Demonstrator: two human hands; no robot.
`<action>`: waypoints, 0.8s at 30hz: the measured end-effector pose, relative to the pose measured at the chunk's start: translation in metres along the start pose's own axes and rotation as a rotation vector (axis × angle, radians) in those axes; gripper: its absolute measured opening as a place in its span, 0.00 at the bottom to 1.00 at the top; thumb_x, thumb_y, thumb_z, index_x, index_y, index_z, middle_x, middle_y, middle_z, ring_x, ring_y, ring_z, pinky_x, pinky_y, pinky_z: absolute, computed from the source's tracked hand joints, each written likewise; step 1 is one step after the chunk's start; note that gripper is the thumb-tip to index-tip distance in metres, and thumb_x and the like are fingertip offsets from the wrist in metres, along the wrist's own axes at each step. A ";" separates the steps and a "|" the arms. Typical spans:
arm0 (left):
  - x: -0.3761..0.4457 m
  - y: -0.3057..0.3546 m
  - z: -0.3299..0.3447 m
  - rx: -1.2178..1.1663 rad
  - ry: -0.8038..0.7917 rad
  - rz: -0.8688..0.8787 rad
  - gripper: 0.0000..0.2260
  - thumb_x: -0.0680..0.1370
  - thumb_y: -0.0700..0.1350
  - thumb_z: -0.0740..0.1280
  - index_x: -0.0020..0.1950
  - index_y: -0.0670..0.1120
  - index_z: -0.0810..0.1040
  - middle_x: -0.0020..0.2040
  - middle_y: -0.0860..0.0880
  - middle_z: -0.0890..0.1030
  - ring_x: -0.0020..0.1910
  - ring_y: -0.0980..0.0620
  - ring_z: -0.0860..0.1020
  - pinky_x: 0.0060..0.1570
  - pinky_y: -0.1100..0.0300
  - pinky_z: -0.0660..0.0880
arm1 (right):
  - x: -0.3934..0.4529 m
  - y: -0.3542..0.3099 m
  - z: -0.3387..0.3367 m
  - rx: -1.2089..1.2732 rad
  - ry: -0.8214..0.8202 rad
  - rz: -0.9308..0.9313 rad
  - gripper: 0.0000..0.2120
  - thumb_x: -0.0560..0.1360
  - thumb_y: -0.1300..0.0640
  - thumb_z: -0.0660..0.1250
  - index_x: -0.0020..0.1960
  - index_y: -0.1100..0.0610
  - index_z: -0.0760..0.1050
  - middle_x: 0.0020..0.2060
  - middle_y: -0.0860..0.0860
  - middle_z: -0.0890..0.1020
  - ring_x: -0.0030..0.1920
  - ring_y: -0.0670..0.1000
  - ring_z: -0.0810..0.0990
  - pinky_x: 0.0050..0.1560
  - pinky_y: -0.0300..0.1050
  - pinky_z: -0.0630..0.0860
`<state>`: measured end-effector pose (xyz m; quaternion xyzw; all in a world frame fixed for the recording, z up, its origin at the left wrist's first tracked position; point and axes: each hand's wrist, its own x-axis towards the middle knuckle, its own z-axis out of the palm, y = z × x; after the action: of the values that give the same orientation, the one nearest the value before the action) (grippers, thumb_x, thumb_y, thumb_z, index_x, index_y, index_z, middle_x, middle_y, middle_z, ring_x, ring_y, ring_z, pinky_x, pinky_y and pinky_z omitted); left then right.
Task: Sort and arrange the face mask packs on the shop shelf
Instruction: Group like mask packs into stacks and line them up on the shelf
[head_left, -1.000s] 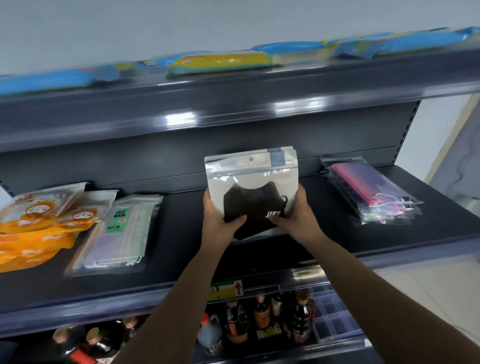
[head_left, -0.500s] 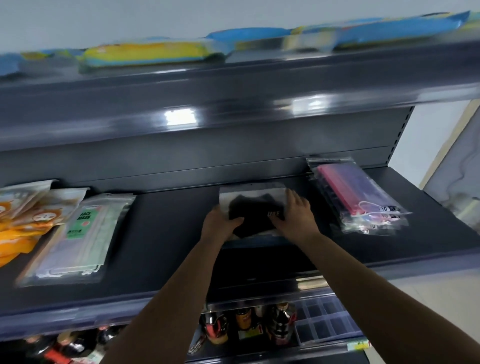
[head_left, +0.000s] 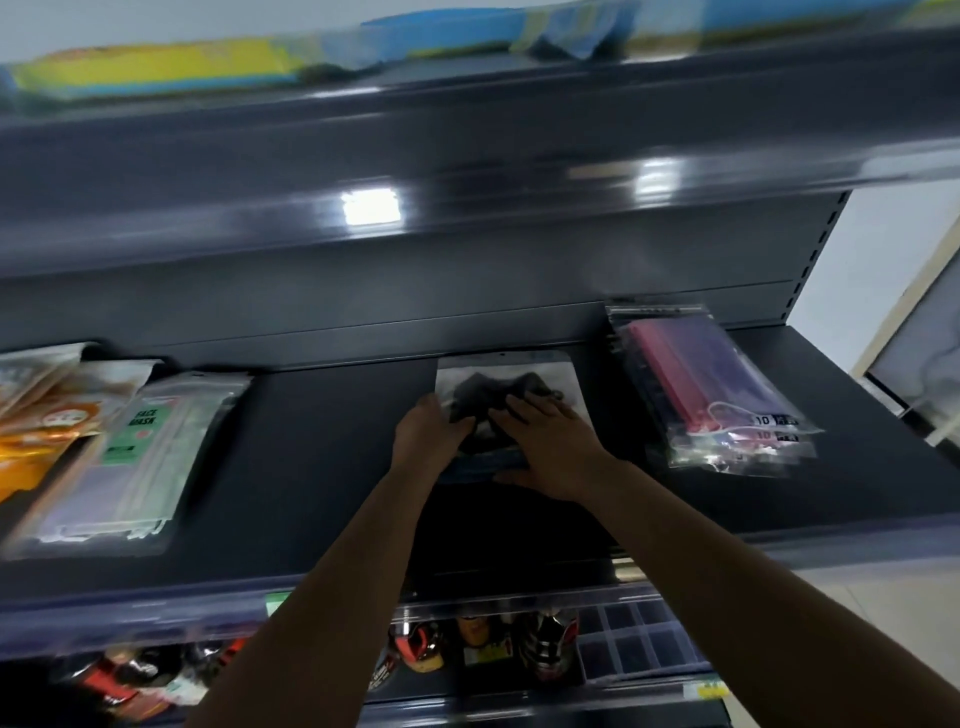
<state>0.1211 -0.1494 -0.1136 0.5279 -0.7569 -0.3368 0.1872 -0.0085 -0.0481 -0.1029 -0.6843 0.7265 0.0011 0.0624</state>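
Scene: a dark shop shelf (head_left: 322, 467) seen from above and in front, with two bare forearms reaching in to its middle.
Pack in hand: a clear pouch holding a black face mask (head_left: 506, 387) lies flat in the middle of the shelf, its top edge toward the back wall.
Left hand (head_left: 426, 441): rests on the pouch's near left corner; motion blur hides whether the fingers curl under the edge or just press.
Right hand (head_left: 550, 441): laid on the pouch's near right side, fingers fairly straight and spread, pressing down and not pinching.
Neighbours: a stack of red and purple mask packs (head_left: 711, 389) lies just to the right, apart from the pouch; a green-labelled pack (head_left: 135, 457) and orange packs (head_left: 36, 431) lie well apart on the left.
How it should handle: likely very light, floppy and slick, since it is thin plastic over soft cloth; it would probably slide easily on the smooth shelf and bend if lifted by one corner.
Where to hold: probably best by both side edges, or flat palms to nudge it square.
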 end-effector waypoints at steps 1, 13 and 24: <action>0.001 0.001 0.001 0.014 0.006 0.001 0.21 0.75 0.48 0.68 0.64 0.38 0.72 0.60 0.39 0.78 0.59 0.41 0.76 0.55 0.52 0.73 | 0.001 0.001 0.000 0.005 -0.002 -0.002 0.37 0.75 0.37 0.59 0.77 0.49 0.48 0.78 0.53 0.49 0.77 0.54 0.47 0.75 0.50 0.45; -0.029 -0.004 -0.017 0.249 0.297 0.057 0.26 0.78 0.52 0.63 0.73 0.44 0.63 0.68 0.42 0.71 0.66 0.39 0.67 0.61 0.47 0.66 | 0.005 -0.008 -0.015 0.257 0.297 -0.032 0.36 0.74 0.39 0.63 0.75 0.54 0.56 0.75 0.52 0.59 0.76 0.54 0.52 0.75 0.52 0.47; -0.063 -0.087 -0.125 0.490 0.501 -0.021 0.27 0.77 0.53 0.64 0.74 0.47 0.63 0.71 0.44 0.69 0.69 0.40 0.65 0.64 0.47 0.63 | 0.046 -0.127 -0.023 0.235 0.412 -0.158 0.27 0.76 0.47 0.61 0.73 0.51 0.62 0.71 0.50 0.66 0.71 0.54 0.63 0.69 0.49 0.58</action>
<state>0.2836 -0.1492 -0.0827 0.6311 -0.7403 -0.0070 0.2316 0.1135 -0.1042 -0.0733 -0.7128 0.6633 -0.2277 -0.0079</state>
